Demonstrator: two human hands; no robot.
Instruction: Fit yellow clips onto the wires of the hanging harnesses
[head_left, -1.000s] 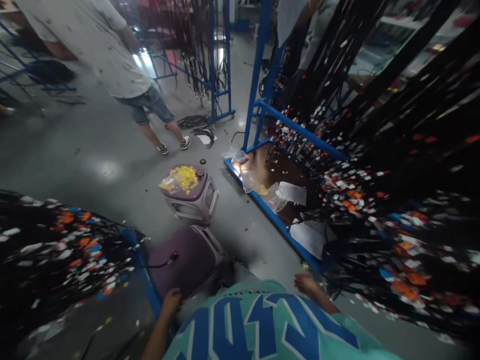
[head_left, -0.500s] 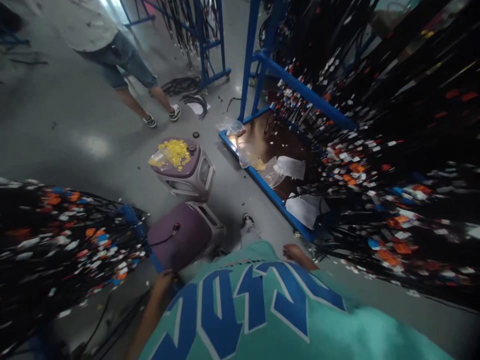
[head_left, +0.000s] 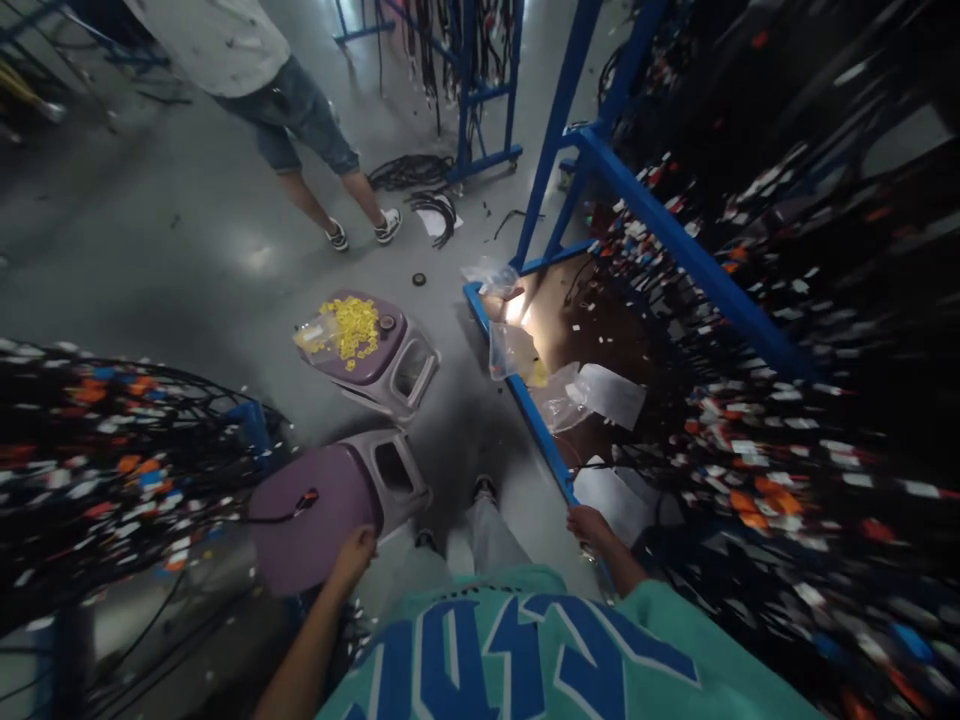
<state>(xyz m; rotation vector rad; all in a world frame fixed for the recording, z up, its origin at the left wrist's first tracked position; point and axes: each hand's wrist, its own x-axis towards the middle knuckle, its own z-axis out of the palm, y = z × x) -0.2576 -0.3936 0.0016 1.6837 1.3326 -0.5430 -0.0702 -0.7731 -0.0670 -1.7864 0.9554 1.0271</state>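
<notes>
My left hand (head_left: 355, 556) hangs over the right edge of the nearer purple stool (head_left: 319, 510), its fingers curled; whether they hold anything is too blurred to tell. A short black cable with a connector (head_left: 304, 502) lies on that stool. On the right, my right hand (head_left: 591, 527) is beside the blue frame's lower rail (head_left: 544, 437), with its fingers bent in and no object visible in them. Beyond the near stool stands another purple stool (head_left: 382, 365) bearing a pile of yellow pieces (head_left: 356, 328), a clear bag and a small dark roll.
Racks thick with black cables and coloured connectors (head_left: 757, 490) rise on both sides. Plastic bags (head_left: 511, 350) and white sheets (head_left: 611, 392) lie on the blue frame's brown base. A person in denim shorts (head_left: 300, 115) stands at the upper left, near coiled cables (head_left: 412, 172).
The view has shifted, and both stools and the blue frame appear lower. My left hand has moved up and right over the near stool's edge. My right hand now appears by the blue rail.
</notes>
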